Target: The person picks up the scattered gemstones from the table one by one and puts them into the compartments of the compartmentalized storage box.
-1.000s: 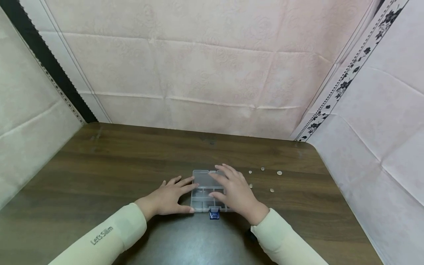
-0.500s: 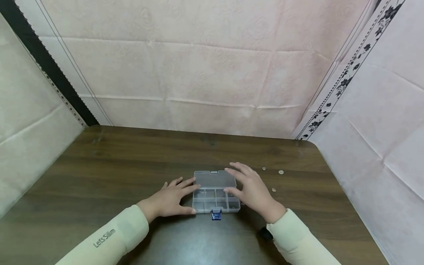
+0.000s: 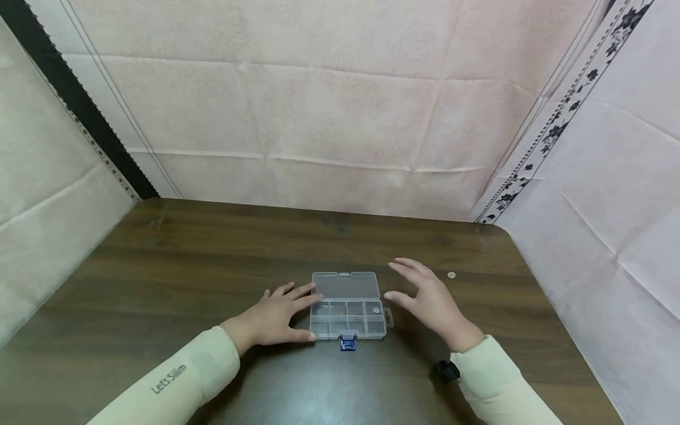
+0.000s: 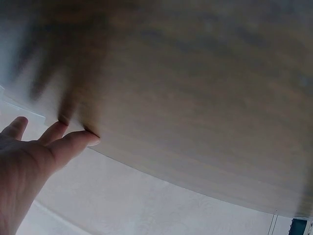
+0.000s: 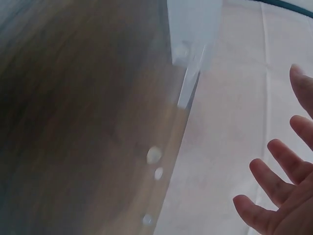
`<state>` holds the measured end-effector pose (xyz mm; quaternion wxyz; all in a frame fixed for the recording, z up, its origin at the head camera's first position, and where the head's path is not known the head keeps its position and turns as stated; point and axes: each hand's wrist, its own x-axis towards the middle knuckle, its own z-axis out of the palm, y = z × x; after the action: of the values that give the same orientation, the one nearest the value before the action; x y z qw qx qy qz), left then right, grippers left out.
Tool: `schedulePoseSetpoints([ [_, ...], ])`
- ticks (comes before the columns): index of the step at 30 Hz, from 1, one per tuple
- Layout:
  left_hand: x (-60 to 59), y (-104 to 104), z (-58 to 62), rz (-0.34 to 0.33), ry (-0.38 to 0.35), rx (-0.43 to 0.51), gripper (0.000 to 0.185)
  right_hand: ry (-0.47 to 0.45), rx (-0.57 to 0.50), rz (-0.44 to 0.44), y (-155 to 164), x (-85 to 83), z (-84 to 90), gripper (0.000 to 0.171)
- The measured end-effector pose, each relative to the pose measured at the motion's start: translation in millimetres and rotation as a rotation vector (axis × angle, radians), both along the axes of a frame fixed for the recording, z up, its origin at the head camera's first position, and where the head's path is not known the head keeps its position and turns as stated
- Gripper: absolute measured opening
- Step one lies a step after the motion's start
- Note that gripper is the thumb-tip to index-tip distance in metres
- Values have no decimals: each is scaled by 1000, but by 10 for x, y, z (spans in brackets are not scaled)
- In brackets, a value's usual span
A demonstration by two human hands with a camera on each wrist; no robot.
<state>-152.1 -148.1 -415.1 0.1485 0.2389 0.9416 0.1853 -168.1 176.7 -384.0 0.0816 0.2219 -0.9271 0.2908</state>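
A clear plastic compartment box (image 3: pixel 347 319) lies on the brown table (image 3: pixel 212 260), its lid (image 3: pixel 345 286) folded back flat and a blue latch (image 3: pixel 347 343) at its near edge. One small round piece (image 3: pixel 376 309) sits in a far right compartment. My left hand (image 3: pixel 276 314) rests flat on the table, fingers straight, with the fingertips against the box's left side; the left wrist view shows the left hand (image 4: pixel 29 161) with fingers extended. My right hand (image 3: pixel 431 298) hovers to the right of the box with fingers spread, holding nothing. The right hand's fingers (image 5: pixel 281 196) are also straight in the right wrist view.
A small round piece (image 3: pixel 451 275) lies on the table beyond my right hand; blurred round pieces (image 5: pixel 154 155) show in the right wrist view. Pink cloth walls (image 3: pixel 340 118) close in the table at the back and both sides. A dark band (image 3: pixel 445 370) sits at my right wrist.
My right hand has moved off the box to its right side, uncovering the compartments and lid. My left hand and the box have stayed where they were.
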Motion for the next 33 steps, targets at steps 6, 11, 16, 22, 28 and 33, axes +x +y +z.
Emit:
schedulePoseSetpoints([
  [6,9,-16,-7,5,1,-3,80,-36,-25,-40,152,-15,-49,60],
  [11,6,-24,-21,7,4,-6,80,-67,-32,-72,242,-13,-82,59],
  [16,2,-25,-26,7,6,-1,80,-86,-54,-90,323,-11,-113,59],
  [22,-1,-15,-24,0,12,1,80,-94,-59,-114,459,-11,-134,55],
  [28,3,-10,-18,-1,14,1,80,-130,-38,-148,581,-9,-137,56],
  [33,7,-4,-10,1,12,3,80,-153,-5,-173,654,-15,-125,52],
])
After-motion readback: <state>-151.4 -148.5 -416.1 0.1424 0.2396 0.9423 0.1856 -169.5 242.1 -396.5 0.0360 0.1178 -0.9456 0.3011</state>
